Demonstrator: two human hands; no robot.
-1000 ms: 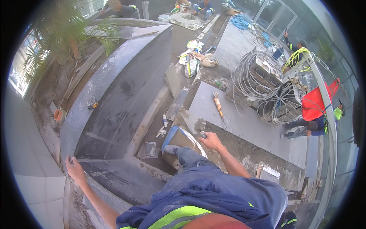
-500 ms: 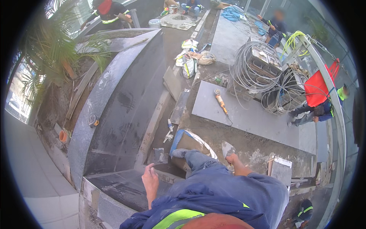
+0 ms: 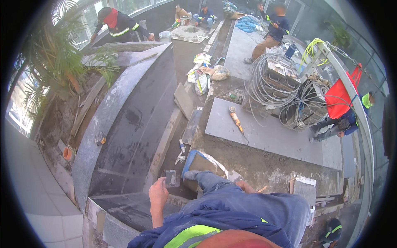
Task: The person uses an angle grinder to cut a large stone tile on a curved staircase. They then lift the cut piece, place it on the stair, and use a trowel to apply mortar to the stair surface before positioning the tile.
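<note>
My left hand (image 3: 159,193) is raised over the dark stone slabs at lower left, its fingers curled in; whether anything is inside them does not show. Close to my bent knee, my right hand (image 3: 245,187) grips a trowel (image 3: 234,177), of which only part of the pale, mortar-smeared blade can be seen. My leg partly hides a sack (image 3: 213,162) with blue and white edges. A small grey slab piece (image 3: 170,177) lies between my left hand and my shoe.
An orange angle grinder (image 3: 236,119) rests on a large grey slab (image 3: 264,132). Coiled cables (image 3: 269,82) drape over crates. A metal frame (image 3: 351,87) arches at right. A blue-white plug connector (image 3: 182,145) lies on the ground. Several people work around, one (image 3: 275,31) at the back.
My right hand has drawn left and closer to my leg with the trowel. My left hand's fingers have curled in more. The person at the back now shows more fully, left of before.
</note>
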